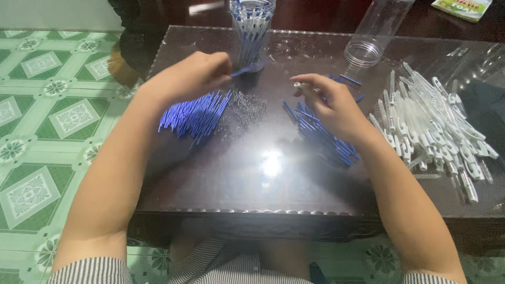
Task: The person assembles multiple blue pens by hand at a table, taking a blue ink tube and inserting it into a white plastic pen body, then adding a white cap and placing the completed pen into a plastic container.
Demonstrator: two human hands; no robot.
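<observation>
My left hand (pixel 192 76) pinches a blue pen part (pixel 251 68) that sticks out to the right, above a pile of blue pen tubes (pixel 195 114). A heap of small metal springs (pixel 248 108) lies just right of that pile. My right hand (pixel 329 105) holds a small white piece (pixel 299 84) at its fingertips, over a second pile of blue parts (pixel 322 138). Both hands hover over the dark glass-topped table (pixel 252 184).
A clear jar of assembled white and blue pens (pixel 251 26) stands at the back centre. An empty clear jar (pixel 374 31) lies on its side at the back right. White pen barrels (pixel 431 123) are heaped at the right. Green patterned floor tiles (pixel 52 115) lie to the left.
</observation>
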